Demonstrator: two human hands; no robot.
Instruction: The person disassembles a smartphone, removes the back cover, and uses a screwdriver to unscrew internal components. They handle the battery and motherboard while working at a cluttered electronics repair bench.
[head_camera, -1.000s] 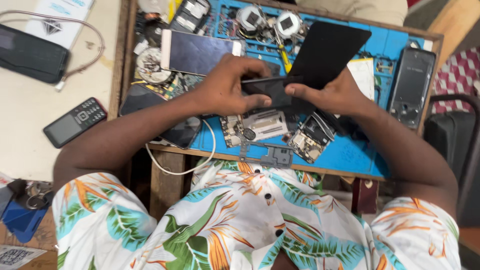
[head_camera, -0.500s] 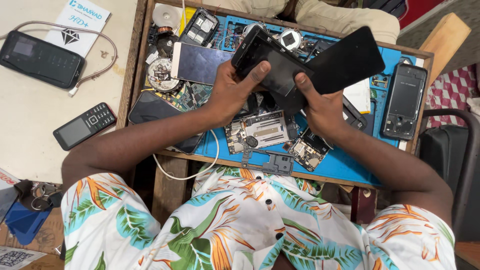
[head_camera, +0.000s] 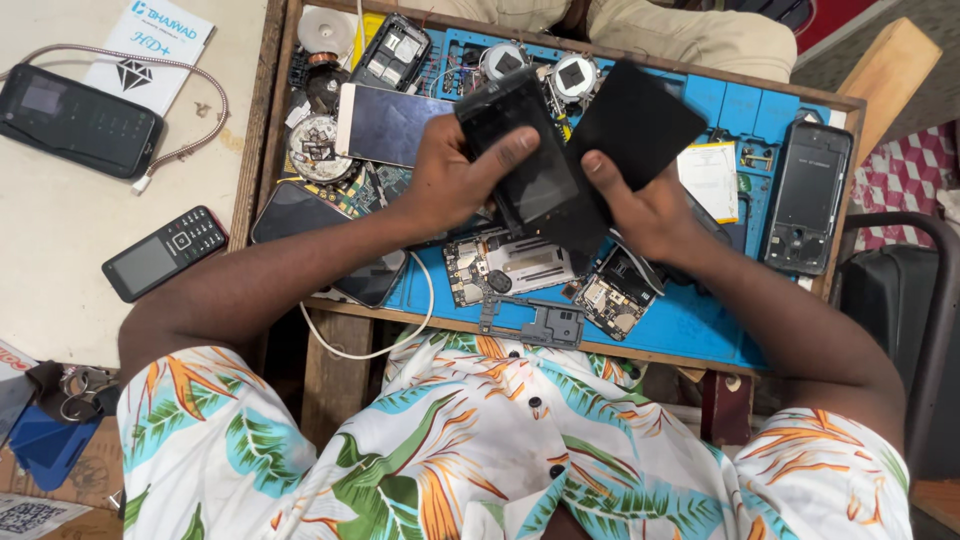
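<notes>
Here, at upper centre of the frame, the left hand (head_camera: 455, 175) clamped its grip on a black phone (head_camera: 520, 150), while the right hand (head_camera: 650, 205) pinched a dark panel (head_camera: 635, 125) above the blue mat (head_camera: 690, 320). Steady, even pressure along the edges seemed wisest.

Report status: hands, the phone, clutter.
Left hand grips black smartphone body. Right hand holds flat black back panel beside it. Bare circuit boards lie underneath on blue work mat.
</notes>
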